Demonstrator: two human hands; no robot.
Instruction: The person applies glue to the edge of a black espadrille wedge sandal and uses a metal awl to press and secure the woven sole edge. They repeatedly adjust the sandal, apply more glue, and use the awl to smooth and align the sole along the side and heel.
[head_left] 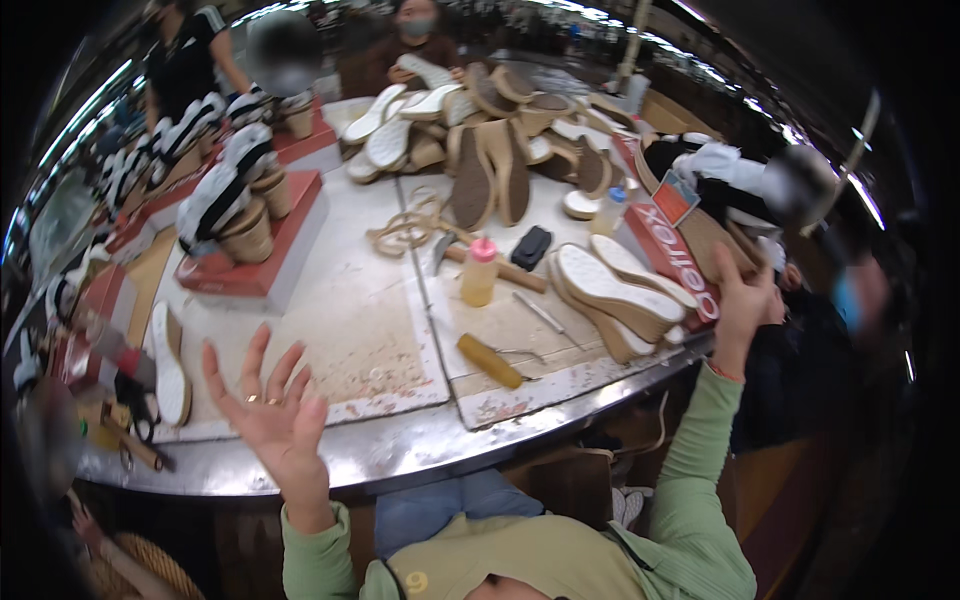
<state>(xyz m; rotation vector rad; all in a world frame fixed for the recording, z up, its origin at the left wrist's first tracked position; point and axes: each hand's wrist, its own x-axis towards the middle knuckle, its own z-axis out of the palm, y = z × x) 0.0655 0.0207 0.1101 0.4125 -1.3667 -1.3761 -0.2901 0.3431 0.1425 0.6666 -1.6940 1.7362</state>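
Note:
My left hand (268,410) is raised over the near left table edge, palm up with fingers spread and nothing in it. A ring shows on one finger. At the right edge my right hand (745,305) has its fingers bent at the near end of a tan, wedge-like piece (705,232) by a red shoebox (655,235). Whether it grips that piece is unclear. Beside it lie wedge soles (615,285) with white tops. Nearer the middle are a yellow-handled hook tool (490,362), a white pen-like tool (538,312), a hammer (500,268) and a pink-capped glue bottle (480,272).
Wedge soles (485,165) are heaped at the back. Black-and-white shoes (225,195) stand on red boxes (290,245) at left, near a single white sole (170,365). A blue-capped bottle (608,212) and a black block (531,247) stand midtable. Other people are around the table.

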